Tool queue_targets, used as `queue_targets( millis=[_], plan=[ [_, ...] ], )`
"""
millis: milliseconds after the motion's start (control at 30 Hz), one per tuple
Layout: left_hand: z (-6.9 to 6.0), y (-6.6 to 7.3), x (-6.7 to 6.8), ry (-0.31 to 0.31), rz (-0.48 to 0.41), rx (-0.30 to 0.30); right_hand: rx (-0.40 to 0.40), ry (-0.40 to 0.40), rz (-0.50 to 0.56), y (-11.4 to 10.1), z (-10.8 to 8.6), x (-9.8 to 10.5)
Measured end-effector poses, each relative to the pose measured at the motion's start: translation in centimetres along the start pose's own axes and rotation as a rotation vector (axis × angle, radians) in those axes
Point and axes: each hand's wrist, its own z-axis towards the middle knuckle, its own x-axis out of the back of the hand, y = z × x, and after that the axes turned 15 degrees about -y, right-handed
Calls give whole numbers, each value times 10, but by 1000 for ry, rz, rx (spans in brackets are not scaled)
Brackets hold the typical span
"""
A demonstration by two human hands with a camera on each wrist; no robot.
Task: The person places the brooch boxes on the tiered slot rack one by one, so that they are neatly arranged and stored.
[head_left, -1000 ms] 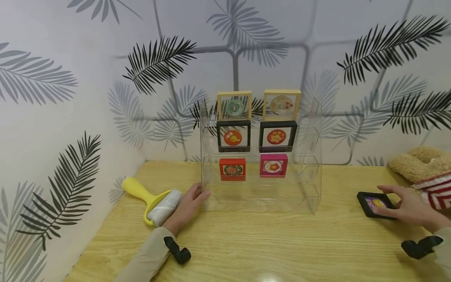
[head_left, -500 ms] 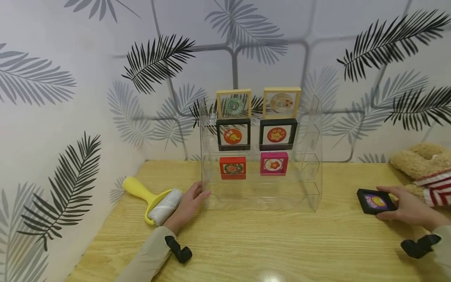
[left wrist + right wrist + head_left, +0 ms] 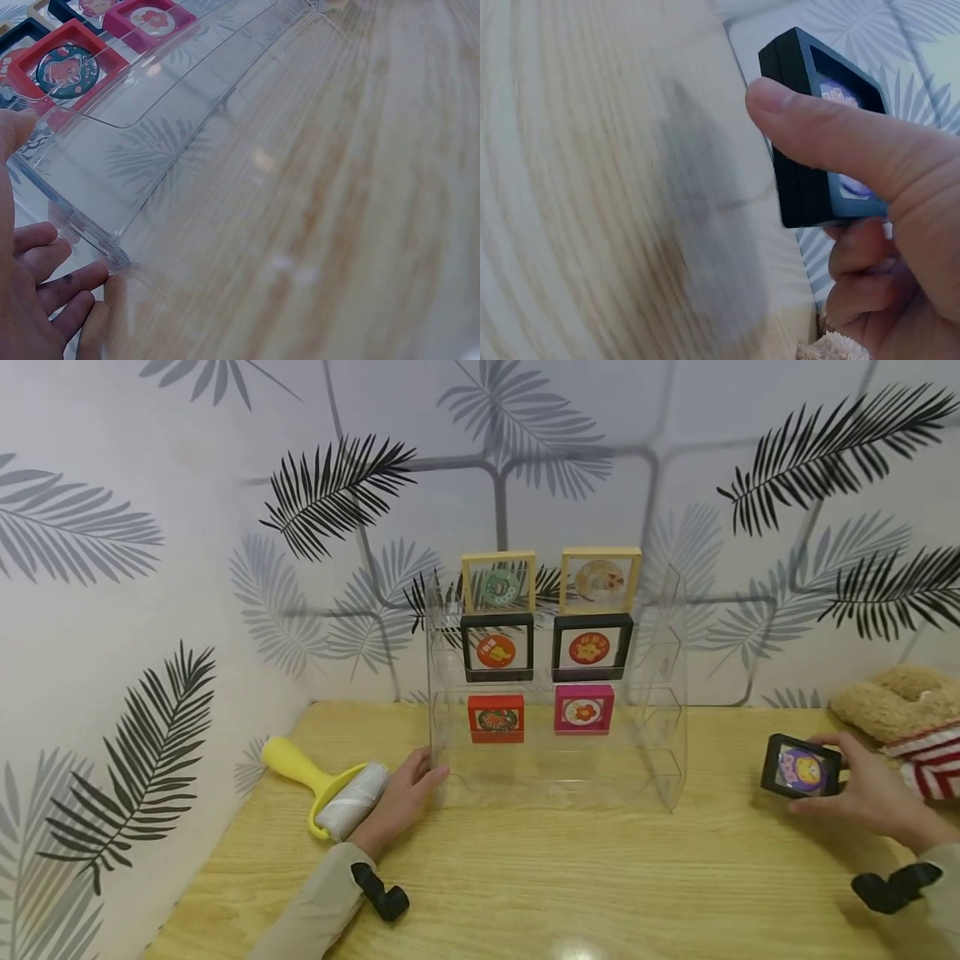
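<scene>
A clear acrylic display stand (image 3: 555, 772) is upright on the wooden table, bearing small square frames in tiers. At its lower left edge, my left hand (image 3: 405, 797) holds the side panel; in the left wrist view the fingers (image 3: 79, 289) curl at the panel's bottom corner and the thumb lies higher up. Far to the right, my right hand (image 3: 873, 793) grips a small black display frame (image 3: 801, 768) with a purple and yellow picture. The right wrist view shows the thumb across the front of the black frame (image 3: 802, 184), which is tilted up off the table.
The stand carries two pale yellow frames (image 3: 498, 583) on top, two black frames (image 3: 592, 647) below, then a red frame (image 3: 497, 720) and a magenta frame (image 3: 583, 710). A yellow-handled lint roller (image 3: 324, 787) lies left. A plush toy (image 3: 911, 710) sits at right, a patterned wall behind.
My right hand has taken hold of the black frame, lifted it from the table and tilted its face toward the viewer. My left hand stays at the stand.
</scene>
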Motion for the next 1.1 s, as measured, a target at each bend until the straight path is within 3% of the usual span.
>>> queue_targets(
  millis=[233, 567, 867, 1100],
  plan=[
    [1, 0, 2, -6, 1, 7, 21, 13, 151, -11, -6, -3],
    [2, -1, 1, 1, 8, 7, 78, 95, 238, -24, -10, -4],
    [1, -3, 2, 4, 16, 7, 152, 108, 363, -56, -7, 2],
    [1, -3, 1, -1, 20, 5, 166, 151, 389, -89, -5, 0]
  ],
)
